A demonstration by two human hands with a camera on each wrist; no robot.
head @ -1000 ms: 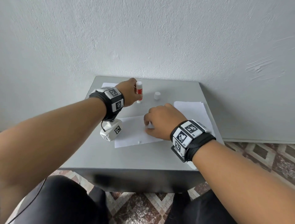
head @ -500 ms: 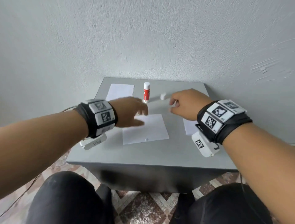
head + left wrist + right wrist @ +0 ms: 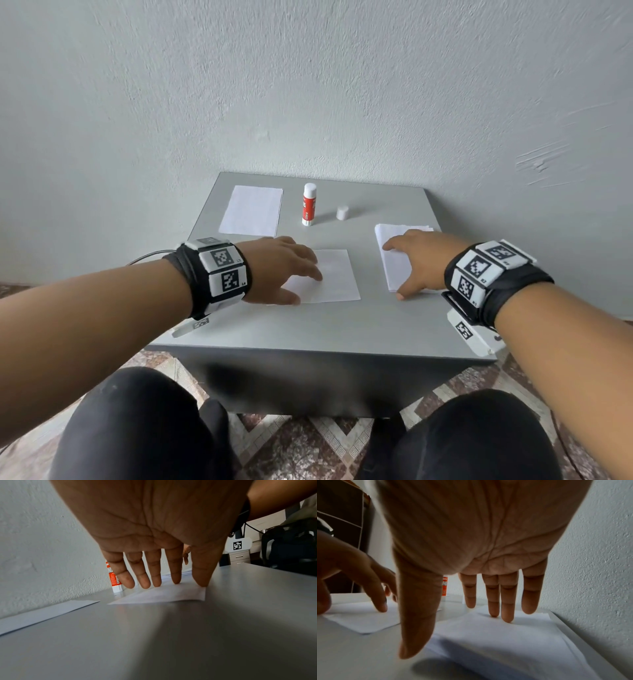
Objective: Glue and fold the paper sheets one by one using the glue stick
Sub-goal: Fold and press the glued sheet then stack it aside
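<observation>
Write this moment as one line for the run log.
left hand: flat on center sheet | right hand: flat on paper stack | glue stick: upright, uncapped | cap: beside

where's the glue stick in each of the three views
Head: the glue stick stands upright at the far middle of the table, left of its cap.
Left wrist: partly hidden behind the left hand, just left of its little finger.
Right wrist: an orange sliver between the thumb and index finger of the right hand.
Shared landmark: the centre paper sheet, under the left hand.
</observation>
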